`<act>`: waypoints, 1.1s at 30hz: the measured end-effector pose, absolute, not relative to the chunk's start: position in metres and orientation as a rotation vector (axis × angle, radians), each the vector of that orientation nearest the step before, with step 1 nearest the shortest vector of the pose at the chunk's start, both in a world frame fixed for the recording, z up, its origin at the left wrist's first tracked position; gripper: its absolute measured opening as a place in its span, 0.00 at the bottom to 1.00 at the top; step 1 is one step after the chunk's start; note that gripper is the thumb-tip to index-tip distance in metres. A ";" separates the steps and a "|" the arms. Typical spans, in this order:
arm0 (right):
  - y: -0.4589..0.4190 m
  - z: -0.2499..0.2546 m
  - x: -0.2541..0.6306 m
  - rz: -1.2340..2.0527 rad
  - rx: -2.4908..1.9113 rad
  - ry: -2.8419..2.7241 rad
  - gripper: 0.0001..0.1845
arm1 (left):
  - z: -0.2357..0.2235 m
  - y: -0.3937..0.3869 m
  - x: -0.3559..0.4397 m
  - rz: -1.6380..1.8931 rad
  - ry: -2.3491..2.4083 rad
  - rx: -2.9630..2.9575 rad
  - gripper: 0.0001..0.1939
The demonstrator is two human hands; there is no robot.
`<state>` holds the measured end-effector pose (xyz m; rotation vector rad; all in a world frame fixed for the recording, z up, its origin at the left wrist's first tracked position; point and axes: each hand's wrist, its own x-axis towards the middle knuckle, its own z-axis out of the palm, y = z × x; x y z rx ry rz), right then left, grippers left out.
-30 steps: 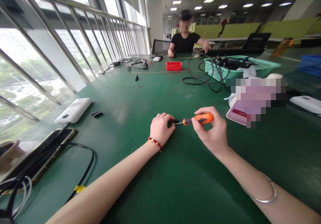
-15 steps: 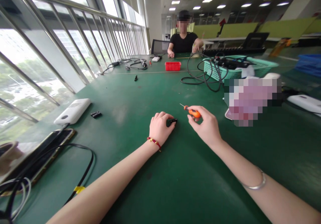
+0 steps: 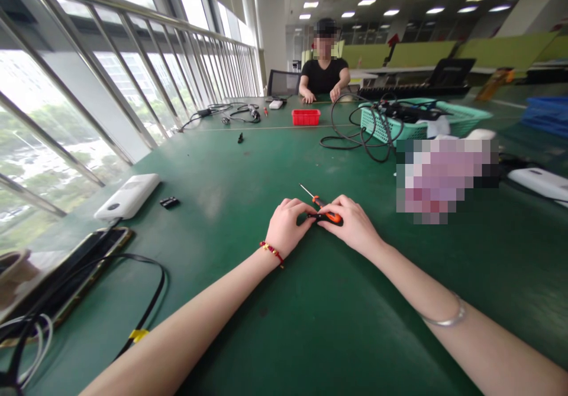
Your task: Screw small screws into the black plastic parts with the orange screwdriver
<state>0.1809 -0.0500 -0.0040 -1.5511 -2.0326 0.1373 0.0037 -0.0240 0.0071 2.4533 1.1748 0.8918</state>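
Observation:
Between the fingertips of my left hand (image 3: 286,224) is one end of a small black part (image 3: 320,216), held just above the green table (image 3: 275,337). My right hand (image 3: 350,221) is closed around the handle of a screwdriver (image 3: 332,216), orange and black, with its thin metal shaft pointing up and to the left, away from me. The right fingertips also reach the black part, so both hands meet there. Much of the part is covered by fingers, and its exact kind cannot be made out.
To the left lie a small black piece (image 3: 170,202), a white power bank (image 3: 128,197) and a phone (image 3: 75,277) with cables. Farther off are a red tray (image 3: 306,117) and a green basket (image 3: 465,113) with black cables. A person (image 3: 325,76) sits at the far end.
My right hand has moved left with the screwdriver and now meets the left hand at the black part. The person opposite has lowered a hand to the table.

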 end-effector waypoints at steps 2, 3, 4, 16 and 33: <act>-0.049 -0.004 0.182 0.157 -1.527 -2.027 0.08 | 0.008 -0.024 0.004 0.895 1.153 2.439 0.04; -0.048 -0.005 0.182 0.163 -1.514 -2.024 0.08 | 0.008 -0.024 0.004 0.899 1.147 2.424 0.04; -0.048 -0.005 0.183 0.164 -1.501 -2.022 0.08 | 0.008 -0.024 0.003 0.904 1.140 2.400 0.03; -0.048 -0.003 0.185 -0.010 -1.411 -2.096 0.07 | 0.006 -0.019 0.002 0.940 1.118 2.197 0.03; -0.052 0.002 0.183 0.022 -1.394 -2.074 0.08 | 0.006 -0.025 0.004 0.997 1.135 2.590 0.04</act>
